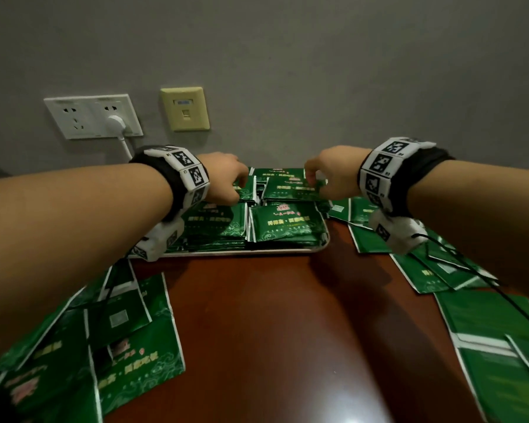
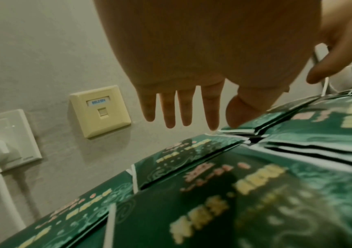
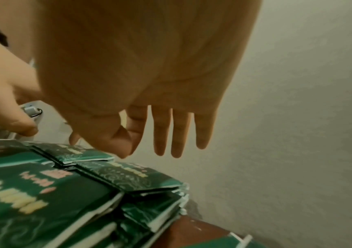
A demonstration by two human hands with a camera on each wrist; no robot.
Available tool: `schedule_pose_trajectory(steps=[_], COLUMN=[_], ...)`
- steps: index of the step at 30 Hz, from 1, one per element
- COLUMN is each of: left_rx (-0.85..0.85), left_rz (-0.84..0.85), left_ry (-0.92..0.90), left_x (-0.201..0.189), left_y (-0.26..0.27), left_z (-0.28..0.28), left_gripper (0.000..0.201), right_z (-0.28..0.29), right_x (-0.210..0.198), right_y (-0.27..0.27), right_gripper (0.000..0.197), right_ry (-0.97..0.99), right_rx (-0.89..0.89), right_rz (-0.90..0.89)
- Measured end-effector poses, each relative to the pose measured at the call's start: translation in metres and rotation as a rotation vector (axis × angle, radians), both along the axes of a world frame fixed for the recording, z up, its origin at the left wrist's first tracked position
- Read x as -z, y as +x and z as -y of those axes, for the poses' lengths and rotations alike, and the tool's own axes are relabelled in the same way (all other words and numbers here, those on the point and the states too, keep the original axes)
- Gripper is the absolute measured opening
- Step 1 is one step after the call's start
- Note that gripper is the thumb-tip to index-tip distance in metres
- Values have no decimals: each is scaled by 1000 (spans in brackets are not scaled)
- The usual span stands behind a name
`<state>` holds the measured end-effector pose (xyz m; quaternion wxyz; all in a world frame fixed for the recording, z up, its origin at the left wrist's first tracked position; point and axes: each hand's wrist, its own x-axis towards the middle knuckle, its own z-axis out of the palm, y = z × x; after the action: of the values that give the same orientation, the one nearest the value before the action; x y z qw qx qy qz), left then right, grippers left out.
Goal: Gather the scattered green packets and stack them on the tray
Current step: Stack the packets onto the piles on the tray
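Both hands hover with fingers straight and loose, holding nothing, over the far stacks of green packets (image 1: pixel 283 222) on the tray (image 1: pixel 245 252): left hand (image 1: pixel 225 175), right hand (image 1: pixel 333 172). More packets lie scattered on the table (image 1: pixel 257 315) (near left and right). They look light, thin and slick, probably best pinched by an edge.

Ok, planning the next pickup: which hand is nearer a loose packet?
Probably right: loose packets lie beside the tray just below the right hand; left-side packets lie nearer the elbow.
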<state>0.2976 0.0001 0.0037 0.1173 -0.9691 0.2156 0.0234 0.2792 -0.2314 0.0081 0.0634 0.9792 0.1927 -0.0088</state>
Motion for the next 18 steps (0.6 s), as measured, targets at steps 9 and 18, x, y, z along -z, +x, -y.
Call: schedule_pose_trajectory(steps=[9, 18], left_rx=[128, 211], left_rz=[-55, -303], left_ry=[-35, -44], left_x=[0, 47], left_y=[-88, -211], left_z=[68, 133], left_gripper=[29, 49], right_z=[83, 136], right_x=[32, 51], right_y=[-109, -239], right_gripper=[41, 87], right_ry=[-179, -212], right_rx=[256, 512], right_rz=[-190, -358])
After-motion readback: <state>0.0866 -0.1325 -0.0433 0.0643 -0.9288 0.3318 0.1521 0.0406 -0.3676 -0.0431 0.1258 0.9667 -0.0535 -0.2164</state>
